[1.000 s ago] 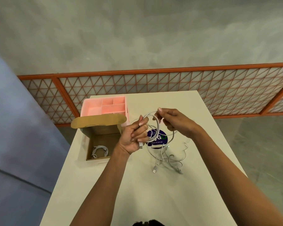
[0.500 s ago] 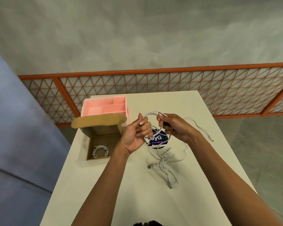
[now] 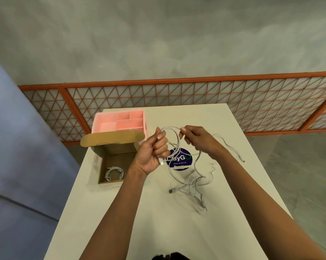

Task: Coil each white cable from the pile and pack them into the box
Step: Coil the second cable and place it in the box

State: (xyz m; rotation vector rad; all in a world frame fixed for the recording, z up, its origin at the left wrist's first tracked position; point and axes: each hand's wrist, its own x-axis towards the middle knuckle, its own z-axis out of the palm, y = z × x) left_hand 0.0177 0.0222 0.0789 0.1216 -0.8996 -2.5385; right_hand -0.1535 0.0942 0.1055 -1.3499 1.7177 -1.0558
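Mid-coil above the worktop: your left hand is closed on the gathered loops w/ a plug end, your right hand pinches the white cable. One coil lies in the box; a tangled pile is left, approx 2 more

white table bears cardboard box, pink organizer, cables.

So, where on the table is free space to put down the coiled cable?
Bare table lies between the forearms, near the person, and behind the hands, right of the pink organizer. The loose cables crowd the middle right; the cardboard box fills the left edge.
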